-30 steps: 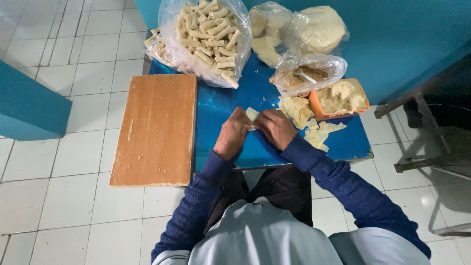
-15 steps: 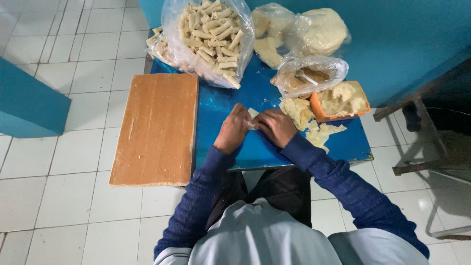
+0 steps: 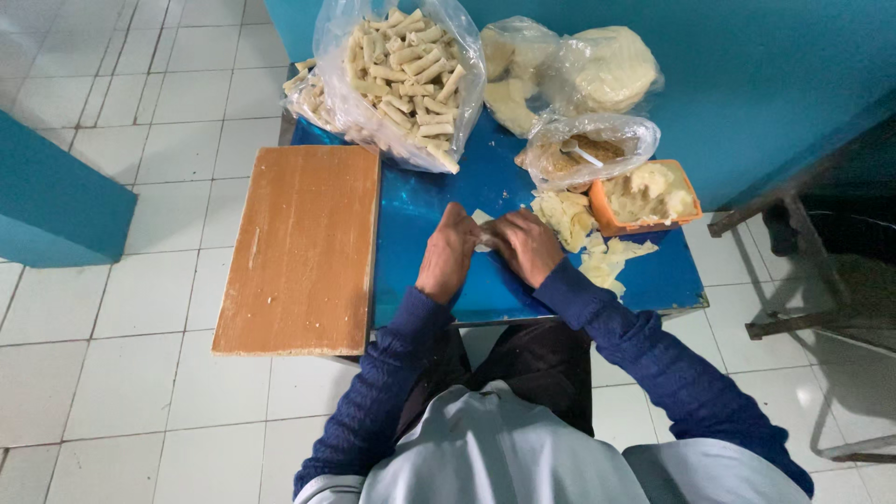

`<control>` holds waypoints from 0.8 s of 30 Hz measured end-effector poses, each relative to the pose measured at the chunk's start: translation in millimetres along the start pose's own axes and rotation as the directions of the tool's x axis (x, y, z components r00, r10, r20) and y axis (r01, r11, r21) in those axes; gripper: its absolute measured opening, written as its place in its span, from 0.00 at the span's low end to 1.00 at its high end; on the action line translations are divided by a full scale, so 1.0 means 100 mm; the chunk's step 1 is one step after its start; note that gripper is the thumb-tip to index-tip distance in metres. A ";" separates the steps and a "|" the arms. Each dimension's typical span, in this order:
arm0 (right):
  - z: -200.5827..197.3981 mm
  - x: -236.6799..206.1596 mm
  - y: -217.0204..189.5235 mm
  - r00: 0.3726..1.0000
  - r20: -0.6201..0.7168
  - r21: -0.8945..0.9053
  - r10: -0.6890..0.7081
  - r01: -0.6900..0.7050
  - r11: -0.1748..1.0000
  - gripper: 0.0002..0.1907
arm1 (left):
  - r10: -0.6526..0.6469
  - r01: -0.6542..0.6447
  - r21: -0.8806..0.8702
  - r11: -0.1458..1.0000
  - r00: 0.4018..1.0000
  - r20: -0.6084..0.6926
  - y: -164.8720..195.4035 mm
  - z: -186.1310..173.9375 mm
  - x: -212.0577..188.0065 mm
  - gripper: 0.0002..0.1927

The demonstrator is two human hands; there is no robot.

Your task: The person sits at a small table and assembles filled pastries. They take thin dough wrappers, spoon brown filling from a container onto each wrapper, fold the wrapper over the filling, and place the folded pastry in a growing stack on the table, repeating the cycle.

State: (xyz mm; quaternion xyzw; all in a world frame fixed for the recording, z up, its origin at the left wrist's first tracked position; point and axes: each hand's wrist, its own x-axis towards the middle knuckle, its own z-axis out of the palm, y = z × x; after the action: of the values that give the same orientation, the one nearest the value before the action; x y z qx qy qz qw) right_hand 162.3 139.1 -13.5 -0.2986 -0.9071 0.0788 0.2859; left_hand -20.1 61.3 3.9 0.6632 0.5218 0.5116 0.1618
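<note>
Grip, both hands: left hand (image 3: 449,252) and right hand (image 3: 528,245) meet fingertip to fingertip, closed on one pale wrapper (image 3: 483,224) pressed flat on the blue table (image 3: 420,205), near its front edge. Wooden board (image 3: 303,247): left of the hands, lying over the table's left side. Bag of rolls (image 3: 401,65): far edge. Orange tub (image 3: 651,194) of filling: right. Loose wrappers (image 3: 569,219): just beside the right hand. Further bags (image 3: 597,65): back right.
</note>
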 end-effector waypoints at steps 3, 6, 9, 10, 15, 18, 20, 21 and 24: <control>-0.04 -0.03 -0.06 0.988 -0.064 -0.148 -0.142 0.132 0.980 0.13 | 0.019 -0.016 0.095 0.995 1.000 -0.024 -0.07 0.05 -0.01 0.02; -0.05 -0.06 -0.16 0.990 -0.054 -0.319 -0.131 0.107 0.942 0.11 | -0.032 0.035 0.082 0.996 0.999 -0.040 -0.08 0.07 -0.03 0.01; -0.04 -0.09 -0.28 0.985 -0.104 -0.426 -0.136 0.079 0.901 0.14 | 0.057 -0.046 0.105 0.993 0.993 -0.104 -0.02 0.02 -0.09 0.13; -0.03 -0.08 -0.30 0.989 -0.097 -0.427 -0.116 0.063 0.902 0.15 | 0.020 -0.007 0.123 0.992 0.994 -0.107 0.01 0.01 -0.09 0.15; 0.02 0.02 -0.25 0.998 -0.049 -0.472 -0.049 0.021 0.881 0.23 | -0.083 0.090 0.107 0.990 0.994 -0.075 0.19 -0.06 -0.11 0.19; 0.09 0.13 -0.16 0.999 -0.033 -0.468 -0.043 0.022 0.883 0.27 | -0.126 0.131 0.106 0.986 0.991 -0.049 0.25 -0.08 -0.12 0.22; 0.12 0.24 -0.09 1.000 -0.019 -0.448 -0.015 0.005 0.894 0.27 | -0.062 0.069 0.124 0.990 0.996 -0.057 0.27 -0.07 -0.16 0.20; 0.13 0.28 -0.06 1.000 -0.013 -0.437 -0.003 -0.003 0.899 0.27 | -0.029 0.038 0.134 0.990 0.998 -0.062 0.27 -0.07 -0.18 0.20; 0.06 0.36 0.06 1.000 0.017 -0.319 0.009 -0.003 0.948 0.36 | 0.055 -0.053 0.286 0.957 0.998 -0.001 0.25 -0.08 -0.25 0.17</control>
State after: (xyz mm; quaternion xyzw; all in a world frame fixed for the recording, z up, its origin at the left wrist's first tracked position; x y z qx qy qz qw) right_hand 138.3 165.2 -3.3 -0.3428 -0.9097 -0.0651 0.2254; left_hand -12.0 26.9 13.3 0.6913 0.5726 0.4381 0.0480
